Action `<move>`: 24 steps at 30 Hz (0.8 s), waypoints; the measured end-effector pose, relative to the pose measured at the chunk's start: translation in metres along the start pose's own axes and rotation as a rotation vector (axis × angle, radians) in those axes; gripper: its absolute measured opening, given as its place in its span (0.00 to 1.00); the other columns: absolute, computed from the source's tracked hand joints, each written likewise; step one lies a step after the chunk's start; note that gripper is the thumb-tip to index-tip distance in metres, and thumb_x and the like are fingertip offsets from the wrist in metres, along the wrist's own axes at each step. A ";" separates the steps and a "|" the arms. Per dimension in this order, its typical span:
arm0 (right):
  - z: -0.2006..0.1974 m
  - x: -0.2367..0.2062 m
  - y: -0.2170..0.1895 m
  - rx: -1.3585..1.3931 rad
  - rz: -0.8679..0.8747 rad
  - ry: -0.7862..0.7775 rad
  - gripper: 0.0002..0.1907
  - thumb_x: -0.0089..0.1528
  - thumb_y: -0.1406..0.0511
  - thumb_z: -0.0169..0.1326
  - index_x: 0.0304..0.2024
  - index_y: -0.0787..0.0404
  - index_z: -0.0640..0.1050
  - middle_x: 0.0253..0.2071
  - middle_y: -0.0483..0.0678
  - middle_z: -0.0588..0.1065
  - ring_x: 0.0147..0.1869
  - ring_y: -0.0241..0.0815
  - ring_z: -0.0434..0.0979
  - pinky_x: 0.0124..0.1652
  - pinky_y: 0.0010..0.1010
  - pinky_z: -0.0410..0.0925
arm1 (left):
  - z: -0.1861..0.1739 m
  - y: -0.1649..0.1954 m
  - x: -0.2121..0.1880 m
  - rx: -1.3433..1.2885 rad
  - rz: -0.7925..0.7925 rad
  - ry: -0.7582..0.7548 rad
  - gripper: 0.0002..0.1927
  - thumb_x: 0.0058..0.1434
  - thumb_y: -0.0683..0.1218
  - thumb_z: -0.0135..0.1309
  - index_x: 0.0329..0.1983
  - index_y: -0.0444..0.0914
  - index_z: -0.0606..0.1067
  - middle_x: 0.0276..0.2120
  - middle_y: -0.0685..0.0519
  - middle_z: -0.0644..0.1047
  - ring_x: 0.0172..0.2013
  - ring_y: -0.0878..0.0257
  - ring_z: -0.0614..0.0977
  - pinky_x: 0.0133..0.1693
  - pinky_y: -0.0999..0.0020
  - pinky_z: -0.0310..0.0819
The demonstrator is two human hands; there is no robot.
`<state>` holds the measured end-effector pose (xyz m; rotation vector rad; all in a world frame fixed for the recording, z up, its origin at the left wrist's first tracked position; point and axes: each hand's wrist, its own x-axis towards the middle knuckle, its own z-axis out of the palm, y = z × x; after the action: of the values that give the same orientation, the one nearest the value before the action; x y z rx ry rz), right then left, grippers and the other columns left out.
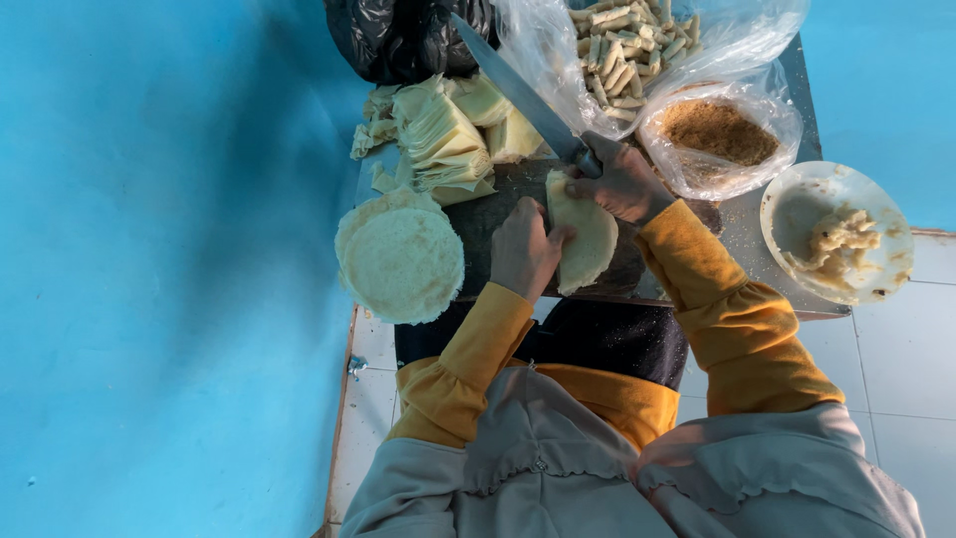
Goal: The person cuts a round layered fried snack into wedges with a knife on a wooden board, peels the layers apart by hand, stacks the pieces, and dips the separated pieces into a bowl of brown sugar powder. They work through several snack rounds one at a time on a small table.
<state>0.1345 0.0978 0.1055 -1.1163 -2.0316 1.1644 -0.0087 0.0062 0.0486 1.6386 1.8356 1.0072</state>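
The right hand [625, 184] grips a long knife [518, 90] over a folded round wrapper [588, 234], which the left hand [523, 249] presses flat on the dark cutting board [478, 224].

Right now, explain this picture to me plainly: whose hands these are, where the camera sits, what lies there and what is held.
There is one picture, from a camera worn on a person's head, looking down at their own two bare hands. The right hand grips a large knife. The left hand presses on a pale round wrapper lying on a dark board. Beside it lie a stack of round wrappers, cut pale strips, a bag of rolled pieces, a bag of brown crumbs and a white bowl with paste.
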 end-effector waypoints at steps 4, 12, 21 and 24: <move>0.002 0.003 -0.001 -0.053 -0.005 -0.003 0.18 0.54 0.73 0.64 0.46 0.65 0.76 0.37 0.42 0.74 0.42 0.31 0.72 0.44 0.26 0.70 | -0.001 0.003 0.003 0.063 -0.024 -0.006 0.26 0.56 0.58 0.66 0.40 0.32 0.74 0.36 0.38 0.80 0.38 0.40 0.84 0.41 0.49 0.78; 0.008 0.004 -0.003 0.043 0.015 0.056 0.19 0.56 0.72 0.65 0.47 0.63 0.74 0.38 0.42 0.76 0.42 0.31 0.74 0.43 0.26 0.71 | -0.006 0.023 0.018 0.230 -0.038 -0.072 0.24 0.51 0.59 0.67 0.35 0.33 0.78 0.36 0.39 0.81 0.39 0.42 0.83 0.40 0.47 0.78; -0.003 0.001 -0.007 0.178 0.003 -0.008 0.19 0.58 0.70 0.64 0.51 0.64 0.75 0.41 0.43 0.76 0.46 0.31 0.75 0.48 0.25 0.71 | 0.007 0.035 0.014 -0.113 -0.019 0.086 0.17 0.61 0.47 0.56 0.49 0.33 0.71 0.42 0.37 0.80 0.46 0.38 0.82 0.48 0.46 0.74; -0.014 0.001 -0.007 0.041 0.052 -0.028 0.22 0.55 0.68 0.65 0.52 0.63 0.76 0.43 0.44 0.78 0.46 0.35 0.76 0.49 0.29 0.70 | 0.001 0.027 0.016 -0.260 -0.054 0.000 0.19 0.65 0.46 0.54 0.54 0.34 0.66 0.45 0.36 0.79 0.49 0.38 0.81 0.51 0.48 0.73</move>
<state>0.1413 0.1027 0.1186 -1.1448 -2.0016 1.2484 0.0063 0.0230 0.0705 1.4270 1.6601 1.1675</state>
